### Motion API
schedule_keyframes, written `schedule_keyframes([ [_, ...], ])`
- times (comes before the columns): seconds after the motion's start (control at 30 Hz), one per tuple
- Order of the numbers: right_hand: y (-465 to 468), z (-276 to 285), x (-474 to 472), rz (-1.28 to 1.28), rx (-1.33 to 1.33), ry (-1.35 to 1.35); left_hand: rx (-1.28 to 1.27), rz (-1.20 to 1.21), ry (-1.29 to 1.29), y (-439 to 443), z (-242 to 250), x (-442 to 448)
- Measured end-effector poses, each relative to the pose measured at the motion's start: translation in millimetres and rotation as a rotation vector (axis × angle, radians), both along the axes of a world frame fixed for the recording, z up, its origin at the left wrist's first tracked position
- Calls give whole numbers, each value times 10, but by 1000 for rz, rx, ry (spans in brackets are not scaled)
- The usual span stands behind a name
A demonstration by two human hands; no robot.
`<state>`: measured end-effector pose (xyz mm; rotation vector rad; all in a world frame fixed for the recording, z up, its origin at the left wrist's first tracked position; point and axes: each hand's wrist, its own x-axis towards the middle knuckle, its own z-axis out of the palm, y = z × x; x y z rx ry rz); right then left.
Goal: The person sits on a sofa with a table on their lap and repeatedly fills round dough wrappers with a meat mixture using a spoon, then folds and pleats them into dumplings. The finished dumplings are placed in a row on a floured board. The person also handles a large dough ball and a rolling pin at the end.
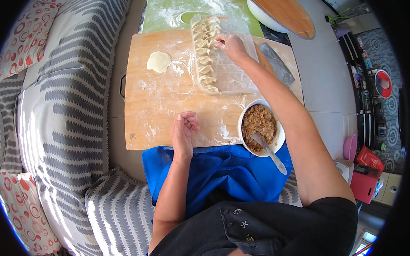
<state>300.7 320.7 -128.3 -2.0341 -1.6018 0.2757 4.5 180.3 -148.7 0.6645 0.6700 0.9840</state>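
Note:
My right hand [230,47] reaches over a clear plastic tray [235,83], its fingertips on a dumpling [214,44] beside the rows of folded dumplings along the tray's left side. Whether the fingers still grip that dumpling is hard to tell. Above the near edge of the floured wooden board [157,109], my left hand [185,128] is held with loosely curled fingers and nothing in it. A flat round dough wrapper [159,62] lies on the board's left part. At the near right, a white bowl [241,133] holds minced filling [259,122] and a metal spoon [270,152].
A green mat [160,11] with flour lies beyond the board. Right of the tray are a wooden rolling pin [265,61] and a grey flat object [277,64]. A white basin [265,16] with a round wooden lid [285,10] stands at the far right. A blue cloth covers my lap.

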Motion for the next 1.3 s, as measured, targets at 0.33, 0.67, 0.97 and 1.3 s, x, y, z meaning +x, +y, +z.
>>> schedule_keyframes([
  [0.33, 16, 239, -146, 12, -172, -225, -35, -12, -13, -7, 0, -14],
  [0.67, 537, 356, -1135, 339, -86, 68, -105, 0, -37, -6, 13, -3],
  [0.97, 958, 34, -1536, 90, -406, -117, -113, -12, -61, -6, -4, -18],
  [1.3, 922, -95, -1604, 208, -76, -13, -128, -7, -66, 4, -9, -12],
])
